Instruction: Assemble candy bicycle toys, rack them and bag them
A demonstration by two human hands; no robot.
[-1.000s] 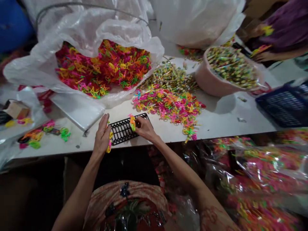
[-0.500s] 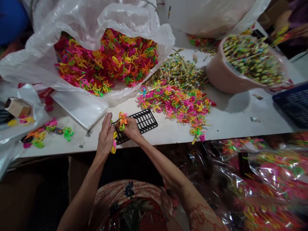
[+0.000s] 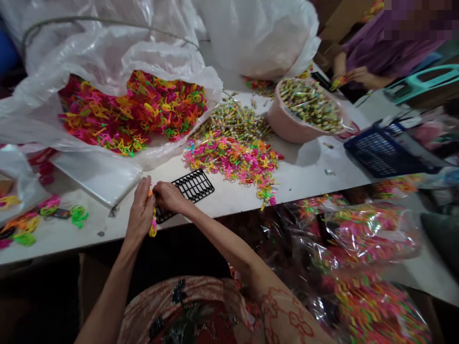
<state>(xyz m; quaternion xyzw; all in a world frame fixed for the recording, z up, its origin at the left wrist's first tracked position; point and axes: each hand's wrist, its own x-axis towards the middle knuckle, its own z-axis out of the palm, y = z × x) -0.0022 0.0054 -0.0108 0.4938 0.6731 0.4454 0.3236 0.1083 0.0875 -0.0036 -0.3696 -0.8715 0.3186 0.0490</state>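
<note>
Leftward along the black slatted frame (image 3: 195,185), the right hand (image 3: 168,197) had travelled since half a second earlier, coming to the frame's near-left end, where its fingers met those of the left hand (image 3: 139,210). In the head view, the orange and green bits that had shown plainly at the right fingertips were mostly hidden, with only a little orange showing between the hands. Whether the right fingers, bent inward, pinched anything I could not tell; the left hand was curled around bright plastic pieces (image 3: 153,228), yellow and pink poking out below its palm. More of the frame's right half lay bare than a second before. It was rectangular, with slim parallel bars and knobbly rows along its long sides (rather like an abacus), and it lay aslant on the white table (image 3: 236,196) near the front edge, its left end partly covered by the right hand. Just beyond it sprawled a loose pile (image 3: 233,160) of pink, yellow, orange and green pieces.
</note>
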